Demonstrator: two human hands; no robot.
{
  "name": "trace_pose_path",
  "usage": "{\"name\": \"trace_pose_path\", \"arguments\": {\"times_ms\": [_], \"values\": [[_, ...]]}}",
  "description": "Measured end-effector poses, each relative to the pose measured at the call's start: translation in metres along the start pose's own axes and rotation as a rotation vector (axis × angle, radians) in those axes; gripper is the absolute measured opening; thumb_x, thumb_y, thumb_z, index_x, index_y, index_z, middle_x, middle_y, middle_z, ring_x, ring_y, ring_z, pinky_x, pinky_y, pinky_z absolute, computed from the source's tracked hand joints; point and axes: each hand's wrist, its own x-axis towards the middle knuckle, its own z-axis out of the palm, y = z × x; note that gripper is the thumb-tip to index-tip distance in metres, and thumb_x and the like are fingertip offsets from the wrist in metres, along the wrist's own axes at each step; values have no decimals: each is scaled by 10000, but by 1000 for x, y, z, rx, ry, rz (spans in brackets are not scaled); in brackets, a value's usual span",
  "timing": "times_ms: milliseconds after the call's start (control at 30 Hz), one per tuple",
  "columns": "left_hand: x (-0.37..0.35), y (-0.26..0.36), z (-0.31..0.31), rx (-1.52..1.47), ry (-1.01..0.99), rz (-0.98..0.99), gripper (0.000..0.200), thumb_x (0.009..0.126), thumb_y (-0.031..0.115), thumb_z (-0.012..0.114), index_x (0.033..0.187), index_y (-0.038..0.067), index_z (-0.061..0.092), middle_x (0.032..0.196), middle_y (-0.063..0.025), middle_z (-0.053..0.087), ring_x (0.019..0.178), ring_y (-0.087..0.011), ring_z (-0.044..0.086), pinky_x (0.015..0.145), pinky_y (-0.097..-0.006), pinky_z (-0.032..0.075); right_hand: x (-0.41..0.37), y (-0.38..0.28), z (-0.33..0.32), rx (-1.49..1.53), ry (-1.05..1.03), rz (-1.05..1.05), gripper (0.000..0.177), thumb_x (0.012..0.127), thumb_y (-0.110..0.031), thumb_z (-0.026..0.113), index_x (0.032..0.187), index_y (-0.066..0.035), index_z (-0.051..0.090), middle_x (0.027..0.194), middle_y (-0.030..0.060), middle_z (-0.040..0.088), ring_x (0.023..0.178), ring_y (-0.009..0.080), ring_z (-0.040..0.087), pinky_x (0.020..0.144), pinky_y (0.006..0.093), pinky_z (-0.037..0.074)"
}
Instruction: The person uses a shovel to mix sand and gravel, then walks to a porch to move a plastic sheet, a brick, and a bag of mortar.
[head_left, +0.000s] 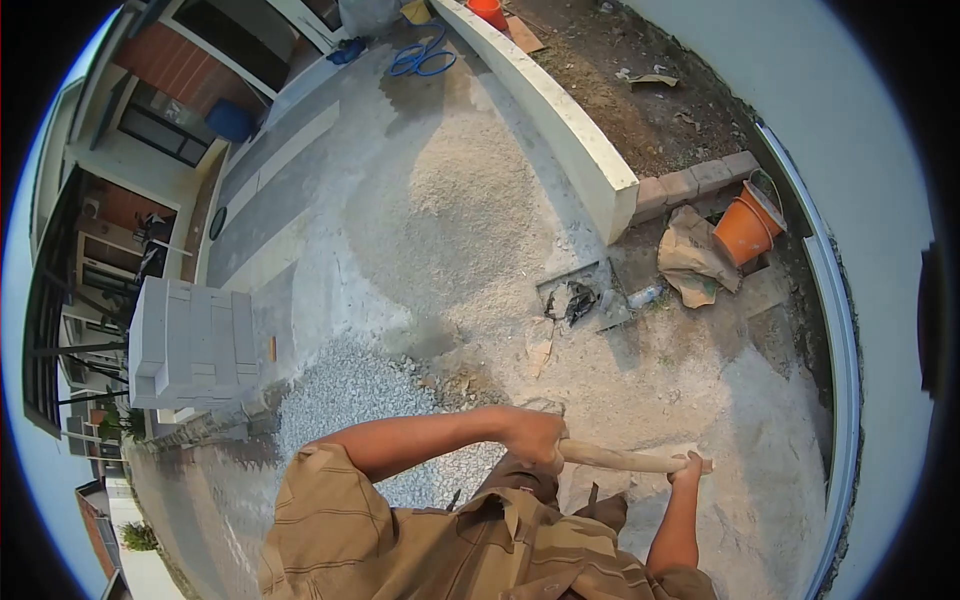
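Observation:
A thick, pale wooden tool handle (pixel 625 459) runs crosswise in front of my body. My left hand (pixel 535 437) is closed around its left part, knuckles up. Near the right end, the fingers of my right hand (pixel 686 467) wrap round the wood. A greyish piece (pixel 545 405) shows just beyond my left hand, and the tool's head is otherwise hidden. Grey gravel (pixel 350 395) lies to the left of my hands and under my left forearm. Sandy, dusty ground (pixel 640 400) spreads beyond the handle.
Ahead rises a sand pile (pixel 470 200), with a square pit cover (pixel 585 297) holding black plastic nearby. A low wall (pixel 560 110) ends near a paper sack (pixel 695 255) and an orange bucket (pixel 748 228). Pale blocks (pixel 195 340) stand stacked at left; a blue hose (pixel 425 62) lies far ahead.

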Motion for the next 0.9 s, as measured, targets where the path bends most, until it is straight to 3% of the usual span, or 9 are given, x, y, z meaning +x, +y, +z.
{"name": "trace_pose_path", "arguments": {"times_ms": [100, 167, 267, 333, 400, 500, 633, 700, 900], "values": [[-166, 22, -69, 432, 516, -362, 231, 689, 215, 645, 865, 66, 654, 747, -160, 642, 776, -341, 629, 684, -436, 481, -102, 105, 164, 64, -170, 64, 104, 817, -131, 475, 822, -108, 374, 665, 24, 434, 510, 158, 480, 501, 316, 482], [-255, 21, -106, 763, 1011, -575, 155, 625, 103, 673, 779, 102, 665, 743, -71, 636, 798, -273, 615, 712, -400, 470, -158, 178, 262, 191, -463, 205, 75, 820, -82, 460, 828, -69, 387, 726, 81, 463, 653, 214, 525, 690, 384, 508], [-344, 44, -146, 1288, 1938, -491, 250, 634, -32, 679, 839, 106, 645, 972, -28, 623, 963, -249, 564, 866, -377, 404, -295, 253, 373, 262, -794, 550, 278, 934, -144, 473, 1139, 3, 355, 1045, 180, 495, 970, 315, 536, 899, 501, 460], [-388, 35, -167, 1285, 2085, -518, 278, 661, -15, 675, 908, 107, 639, 1032, -39, 621, 985, -276, 565, 883, -377, 408, -361, 283, 410, 318, -845, 597, 326, 941, -145, 482, 1193, -13, 322, 1132, 194, 452, 1035, 319, 521, 929, 500, 445], [-415, 5, -181, 1163, 2007, -637, 259, 696, -18, 641, 926, 100, 633, 1025, -60, 621, 975, -300, 578, 835, -398, 445, -390, 287, 422, 291, -843, 536, 318, 929, -135, 508, 1172, -16, 341, 1109, 178, 456, 1036, 314, 516, 924, 497, 447], [-405, -109, -180, 859, 1470, -744, 127, 695, 47, 681, 819, 38, 652, 831, -141, 638, 785, -342, 624, 699, -412, 498, -371, 241, 384, 252, -806, 383, 338, 887, -81, 562, 1142, -19, 350, 1086, 168, 439, 1013, 296, 513, 917, 482, 458], [-215, -251, -95, 380, 732, -575, 381, 623, 173, 768, 953, 6, 677, 867, -195, 680, 832, -319, 666, 770, -385, 510, -279, 138, 275, 156, -361, -157, 275, 799, -45, 610, 1013, -28, 439, 866, 115, 495, 739, 252, 561, 666, 397, 505], [-87, -252, -32, 181, 539, -292, 371, 664, 212, 776, 950, 1, 670, 824, -180, 680, 806, -259, 671, 731, -359, 506, -259, 71, 209, 204, -178, -414, 201, 758, -41, 612, 905, -18, 477, 717, 79, 494, 539, 207, 517, 499, 346, 452], [186, -18, 73, 209, -34, 250, 379, 794, 339, 702, 950, -2, 648, 727, -167, 654, 695, -250, 641, 680, -365, 492, -366, -165, 18, 158, -18, -1247, 387, 824, -48, 602, 1151, -6, 398, 870, 90, 513, 707, 152, 549, 582, 308, 484]]}}
